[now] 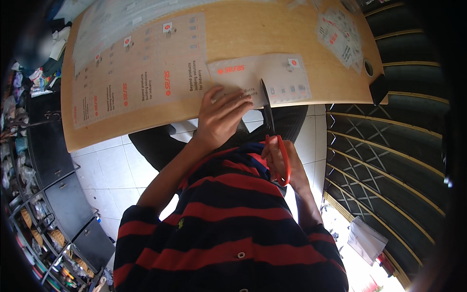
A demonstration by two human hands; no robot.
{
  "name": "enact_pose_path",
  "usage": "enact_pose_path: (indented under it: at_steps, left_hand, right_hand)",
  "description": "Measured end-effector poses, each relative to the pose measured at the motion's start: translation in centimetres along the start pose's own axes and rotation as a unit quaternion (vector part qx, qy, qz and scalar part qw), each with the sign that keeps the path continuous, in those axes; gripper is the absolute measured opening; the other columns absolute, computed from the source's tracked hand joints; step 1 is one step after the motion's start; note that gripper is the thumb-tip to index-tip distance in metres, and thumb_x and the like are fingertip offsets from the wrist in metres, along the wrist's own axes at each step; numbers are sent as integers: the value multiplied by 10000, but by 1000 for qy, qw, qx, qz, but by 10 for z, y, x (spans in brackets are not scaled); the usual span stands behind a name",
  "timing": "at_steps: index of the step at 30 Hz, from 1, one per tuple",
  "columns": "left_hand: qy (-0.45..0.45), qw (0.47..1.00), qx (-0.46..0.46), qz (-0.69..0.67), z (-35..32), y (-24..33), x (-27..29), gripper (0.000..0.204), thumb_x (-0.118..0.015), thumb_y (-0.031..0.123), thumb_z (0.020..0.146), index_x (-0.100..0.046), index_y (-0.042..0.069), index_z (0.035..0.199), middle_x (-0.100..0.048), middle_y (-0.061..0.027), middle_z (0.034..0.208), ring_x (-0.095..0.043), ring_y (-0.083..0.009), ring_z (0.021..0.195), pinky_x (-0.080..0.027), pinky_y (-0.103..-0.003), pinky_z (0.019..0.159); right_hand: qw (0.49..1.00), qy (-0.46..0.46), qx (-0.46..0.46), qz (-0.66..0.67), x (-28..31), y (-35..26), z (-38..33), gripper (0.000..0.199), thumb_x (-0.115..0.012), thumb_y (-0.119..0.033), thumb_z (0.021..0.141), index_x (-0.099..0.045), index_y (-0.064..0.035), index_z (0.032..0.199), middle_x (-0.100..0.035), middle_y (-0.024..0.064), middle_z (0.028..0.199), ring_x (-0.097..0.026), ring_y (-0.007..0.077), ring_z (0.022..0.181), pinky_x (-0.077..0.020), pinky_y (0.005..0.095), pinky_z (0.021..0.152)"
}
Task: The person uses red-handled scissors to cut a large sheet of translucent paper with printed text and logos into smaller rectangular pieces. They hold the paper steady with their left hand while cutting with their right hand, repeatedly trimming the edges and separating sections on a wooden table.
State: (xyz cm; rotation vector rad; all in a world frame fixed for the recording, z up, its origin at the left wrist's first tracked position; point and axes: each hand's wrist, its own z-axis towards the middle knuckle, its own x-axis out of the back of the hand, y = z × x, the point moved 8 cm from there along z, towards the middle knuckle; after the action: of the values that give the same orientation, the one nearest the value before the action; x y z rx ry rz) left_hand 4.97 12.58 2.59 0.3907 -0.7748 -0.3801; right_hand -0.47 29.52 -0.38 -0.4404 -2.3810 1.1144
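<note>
A printed translucent plastic sheet [287, 73] with red and black print lies at the table's front edge. My left hand [221, 117] rests on its near left part, fingers stretched out over the print. In my right hand [276, 158] is a pair of scissors [268, 114] with red-orange handles, held just off the table edge in front of my body. Their dark blades point away from me, across the sheet's near edge, to the right of my left fingers. Whether the blades are cutting into the sheet I cannot tell.
The wooden table [238, 34] carries larger printed plastic sheets [180, 53] on the left. A pile of small printed pieces [340, 39] lies at the far right. Metal shutter slats [384, 131] stand to the right; dark cabinets [73, 194] and cluttered shelves are on the left.
</note>
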Motion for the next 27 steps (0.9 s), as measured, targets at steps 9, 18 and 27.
enact_pose_path:
  at_steps: [9,18,27]
  left_hand:
    - [0,1000,-6,-9,-1,0,0,199,-742,-20,787,-737,78,959,-753,-34,1055,-711,-208,1065,-442,-471,989]
    - [-11,1000,-11,-24,-1,-1,0,206,-728,-29,795,-736,77,972,-752,-39,1050,-718,-207,1046,-443,-464,989]
    - [-3,1000,-4,-30,0,0,1,203,-718,-35,805,-730,78,973,-752,-40,1041,-719,-213,1045,-447,-463,984]
  right_hand:
    - [1000,8,-7,-4,3,-7,10,894,-274,-704,1016,-597,63,690,-471,32,417,-539,135,362,-473,265,450]
    - [1000,29,-4,-9,5,-9,18,901,-286,-714,1008,-603,72,703,-480,42,413,-538,142,359,-444,263,414]
    - [999,33,-15,-11,3,-9,23,910,-292,-718,1003,-615,86,725,-481,56,433,-552,160,365,-449,279,387]
